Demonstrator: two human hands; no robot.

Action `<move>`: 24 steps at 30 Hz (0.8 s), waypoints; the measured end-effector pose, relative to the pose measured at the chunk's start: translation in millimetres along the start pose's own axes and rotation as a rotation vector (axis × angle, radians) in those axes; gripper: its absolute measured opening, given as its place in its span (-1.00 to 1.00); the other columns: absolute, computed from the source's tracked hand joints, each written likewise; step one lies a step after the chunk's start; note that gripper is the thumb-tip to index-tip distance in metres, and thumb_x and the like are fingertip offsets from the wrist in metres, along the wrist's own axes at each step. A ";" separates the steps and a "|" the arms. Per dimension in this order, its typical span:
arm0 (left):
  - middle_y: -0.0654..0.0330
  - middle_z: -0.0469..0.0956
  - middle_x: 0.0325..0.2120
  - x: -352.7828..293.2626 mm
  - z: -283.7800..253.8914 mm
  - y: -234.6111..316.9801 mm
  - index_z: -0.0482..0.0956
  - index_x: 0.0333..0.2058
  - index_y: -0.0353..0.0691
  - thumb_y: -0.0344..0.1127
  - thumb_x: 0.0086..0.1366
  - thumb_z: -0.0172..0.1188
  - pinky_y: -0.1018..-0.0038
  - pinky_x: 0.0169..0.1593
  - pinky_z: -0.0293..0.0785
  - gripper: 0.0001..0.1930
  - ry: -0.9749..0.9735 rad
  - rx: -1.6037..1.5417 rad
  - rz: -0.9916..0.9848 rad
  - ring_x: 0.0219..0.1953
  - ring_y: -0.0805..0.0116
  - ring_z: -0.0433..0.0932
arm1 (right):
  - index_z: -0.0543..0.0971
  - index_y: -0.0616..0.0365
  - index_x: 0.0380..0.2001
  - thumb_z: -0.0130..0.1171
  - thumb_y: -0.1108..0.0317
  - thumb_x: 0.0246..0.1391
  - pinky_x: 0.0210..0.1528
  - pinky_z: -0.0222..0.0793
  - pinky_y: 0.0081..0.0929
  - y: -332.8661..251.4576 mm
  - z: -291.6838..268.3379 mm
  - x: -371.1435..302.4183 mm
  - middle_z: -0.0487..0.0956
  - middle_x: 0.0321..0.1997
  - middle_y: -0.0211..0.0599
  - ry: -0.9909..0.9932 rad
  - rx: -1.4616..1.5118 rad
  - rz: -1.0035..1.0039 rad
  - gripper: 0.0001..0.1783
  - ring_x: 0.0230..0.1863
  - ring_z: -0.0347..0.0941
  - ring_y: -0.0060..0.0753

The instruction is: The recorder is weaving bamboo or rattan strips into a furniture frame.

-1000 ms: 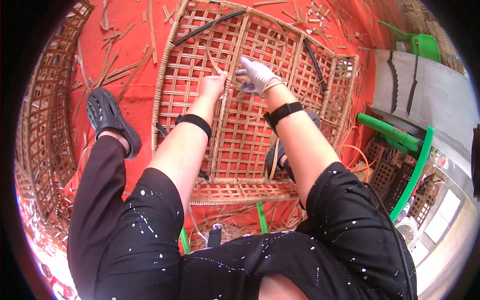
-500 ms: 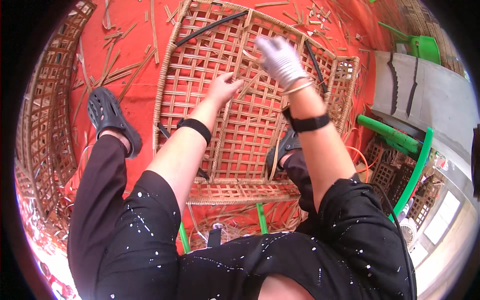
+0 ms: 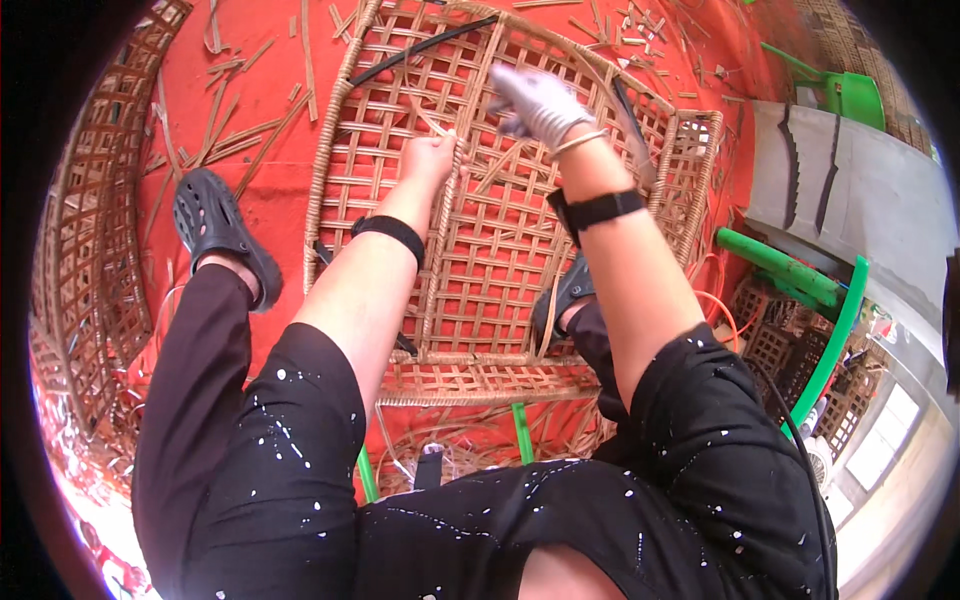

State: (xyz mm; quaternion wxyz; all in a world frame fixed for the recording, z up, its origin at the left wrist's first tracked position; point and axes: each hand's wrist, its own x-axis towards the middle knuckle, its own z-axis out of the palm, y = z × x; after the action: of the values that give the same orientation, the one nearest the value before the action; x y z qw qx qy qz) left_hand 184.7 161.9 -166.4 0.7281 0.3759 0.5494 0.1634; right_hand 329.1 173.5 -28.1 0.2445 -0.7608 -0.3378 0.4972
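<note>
A large woven cane panel (image 3: pixel 500 290), an open grid of brown strips with wrapped rims, lies before me. My left hand (image 3: pixel 428 160), bare, is closed at its upper middle, near the wrapped central rib (image 3: pixel 447 215). From its fingertips a pale cane strip (image 3: pixel 428 117) sticks up to the left. To the right and farther up, my right hand (image 3: pixel 543 108) hovers over the weave in a white glove. Its fingers are curled, and what they hold, if anything, is hidden. A faint, blurred strip arcs beside it toward the panel's right rim.
Black bars (image 3: pixel 425 48) cross the panel's corners. Cut cane pieces (image 3: pixel 235 140) litter the red floor covering (image 3: pixel 275 60). Another woven panel (image 3: pixel 95 220) stands at the left. Green tubes (image 3: pixel 780 262), a grey board (image 3: pixel 850 190) and a green plastic piece (image 3: pixel 850 100) are at the right.
My left hand has moved up slightly and closed on the pale strip. The gloved right hand has shifted a little left and down. A blurred strip now shows to its right.
</note>
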 end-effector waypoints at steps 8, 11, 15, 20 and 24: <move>0.16 0.55 -0.63 -1.0 2.1 13.2 0.53 -0.43 -0.28 -0.24 0.16 -0.01 0.51 -0.66 0.35 -0.76 -0.054 0.132 -0.177 -0.69 0.42 0.51 | 0.46 0.27 -0.18 -0.23 -0.34 0.02 -0.52 0.41 -0.49 72.2 51.0 31.7 0.54 -0.33 -0.10 -0.229 0.266 0.304 -0.21 -0.57 0.46 -0.39; 0.15 0.56 -0.65 -0.8 -6.3 2.7 0.56 -0.54 -0.34 -0.21 0.16 -0.08 0.43 -0.52 0.40 -0.66 -0.190 0.128 -0.064 -0.61 0.42 0.53 | 0.45 0.30 -0.18 -0.20 -0.34 -0.02 -0.14 0.38 -0.27 69.1 53.6 35.1 0.53 -0.22 0.05 -0.006 -0.464 -0.064 -0.19 -0.21 0.50 -0.08; 0.19 0.56 -0.64 -13.7 -0.1 -0.7 0.59 -0.48 -0.28 -0.10 0.10 0.05 0.46 -0.41 0.41 -0.67 -0.044 0.393 0.225 -0.56 0.36 0.52 | 0.52 0.28 -0.26 -0.01 -0.20 -0.12 -0.19 0.36 -0.34 46.7 11.3 24.6 0.57 -0.37 -0.02 0.333 -0.433 -0.040 -0.32 -0.29 0.50 -0.13; 0.19 0.56 -0.62 -2.8 -6.1 -21.7 0.60 -0.37 -0.26 0.02 0.05 0.22 0.48 -0.40 0.42 -0.59 0.109 0.264 0.341 -0.57 0.43 0.53 | 0.41 0.18 -0.52 0.12 0.19 0.02 -0.74 0.12 -0.66 -90.0 -23.7 -37.2 0.36 -0.71 -0.45 0.294 0.354 -0.312 -0.73 -0.77 0.23 -0.64; 0.21 0.56 -0.62 -18.3 2.8 6.2 0.62 -0.43 -0.33 -0.11 0.14 0.21 0.60 -0.51 0.44 -0.67 0.104 0.249 0.242 -0.61 0.49 0.54 | 0.40 0.17 -0.56 0.14 0.17 0.00 -0.75 0.12 -0.63 -135.2 -38.5 -74.3 0.38 -0.73 -0.39 0.308 0.389 -0.603 -0.70 -0.79 0.21 -0.62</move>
State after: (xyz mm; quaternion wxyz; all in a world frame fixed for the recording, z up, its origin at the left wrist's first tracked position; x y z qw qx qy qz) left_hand 182.1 153.1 -149.2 0.6215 0.5176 0.5531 0.1998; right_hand 307.4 204.0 126.5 0.5671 -0.6325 -0.4051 0.3379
